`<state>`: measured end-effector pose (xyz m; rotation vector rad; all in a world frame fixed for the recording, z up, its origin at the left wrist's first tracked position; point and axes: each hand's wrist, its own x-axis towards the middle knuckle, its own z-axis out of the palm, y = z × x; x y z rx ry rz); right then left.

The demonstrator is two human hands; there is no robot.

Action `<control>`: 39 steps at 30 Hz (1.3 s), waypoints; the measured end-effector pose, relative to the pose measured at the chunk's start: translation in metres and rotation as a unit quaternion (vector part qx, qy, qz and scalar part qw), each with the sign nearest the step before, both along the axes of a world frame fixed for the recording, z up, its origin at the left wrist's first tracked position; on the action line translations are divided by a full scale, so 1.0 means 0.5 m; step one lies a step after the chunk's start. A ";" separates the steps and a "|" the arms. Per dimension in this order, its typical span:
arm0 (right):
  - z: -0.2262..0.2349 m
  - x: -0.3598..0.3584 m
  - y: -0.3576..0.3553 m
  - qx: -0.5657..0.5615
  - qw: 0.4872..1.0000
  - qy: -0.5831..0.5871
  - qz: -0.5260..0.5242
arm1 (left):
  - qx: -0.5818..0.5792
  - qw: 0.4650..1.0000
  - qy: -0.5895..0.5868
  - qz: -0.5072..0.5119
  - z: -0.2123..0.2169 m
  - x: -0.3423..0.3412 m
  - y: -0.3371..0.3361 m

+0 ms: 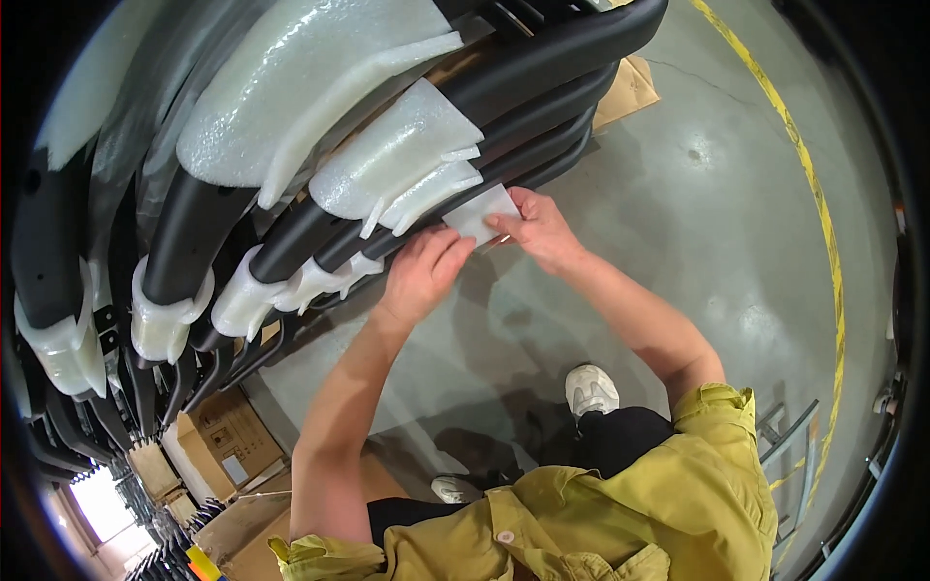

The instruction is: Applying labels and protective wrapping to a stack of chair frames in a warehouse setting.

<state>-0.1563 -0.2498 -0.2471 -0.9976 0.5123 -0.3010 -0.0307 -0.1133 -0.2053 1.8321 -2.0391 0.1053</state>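
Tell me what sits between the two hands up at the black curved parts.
A white foam sheet, pinched by the right hand and touched by the left hand, shown in the head view.

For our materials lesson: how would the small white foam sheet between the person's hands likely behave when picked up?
The foam sheet probably flexes easily: similar foam wraps around the black curved bars. It looks thin, so likely very light. Its dimpled surface should resist slipping in the fingers.

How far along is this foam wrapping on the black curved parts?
Several black curved parts already carry white foam sheets and foam end wraps. In hand: the left hand and right hand hold a small white foam piece against the lowest part. Its right stretch still shows bare black.
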 end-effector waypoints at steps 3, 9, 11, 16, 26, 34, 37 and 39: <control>-0.012 -0.022 -0.004 0.012 1.000 0.008 0.001 | -0.056 0.997 -0.016 -0.043 0.032 -0.027 0.013; -0.040 -0.044 -0.003 0.144 0.987 0.023 0.074 | -0.012 0.961 -0.028 0.276 0.058 -0.024 -0.005; -0.039 -0.033 -0.003 0.116 0.991 0.012 0.070 | -0.026 0.955 -0.003 0.294 0.046 0.003 -0.026; -0.081 -0.018 -0.009 0.034 0.998 0.022 0.053 | 0.120 0.924 0.090 0.352 0.037 0.038 -0.089; -0.065 -0.027 -0.011 0.159 0.986 0.014 0.046 | 0.003 0.951 0.074 0.301 0.042 -0.039 -0.065; -0.023 -0.137 0.044 0.305 0.952 0.000 0.013 | 0.034 0.835 0.418 0.356 0.006 -0.164 0.066; -0.008 -0.152 0.061 0.256 0.966 0.013 0.037 | 0.108 0.638 0.642 0.411 0.013 -0.175 0.045; 0.008 -0.151 0.065 0.205 0.977 0.030 0.059 | 0.199 0.606 0.685 0.351 0.008 -0.171 0.041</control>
